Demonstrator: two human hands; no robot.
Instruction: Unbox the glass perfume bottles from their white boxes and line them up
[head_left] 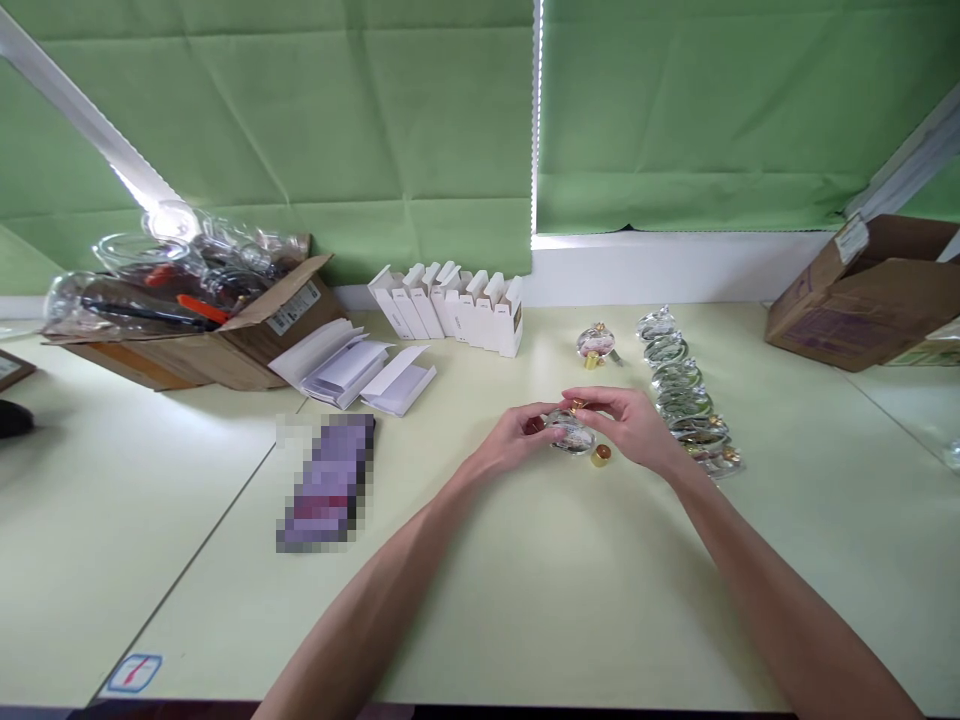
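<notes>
A round clear glass perfume bottle [573, 437] is between my two hands, low over the table. My left hand [521, 432] is closed on the bottle's left side. With thumb and fingers, my right hand [626, 420] pinches the gold neck piece [577, 405] at the bottle's top. Just below and right of the bottle stands a small gold cap [601, 456] with a brownish top. Farther back sits another clear bottle [595, 341], a gold cap [591, 360] in front of it. To the right, several clear glass bottles [681, 390] form a close row.
Several white cartons [454, 305] stand in a row at the back, with folded white papers or cartons [337, 365] beside them. A blurred purple item [326, 485] lies left. Cardboard boxes stand at the left [217, 350] and right [847, 300], the left one filled with clear packaging.
</notes>
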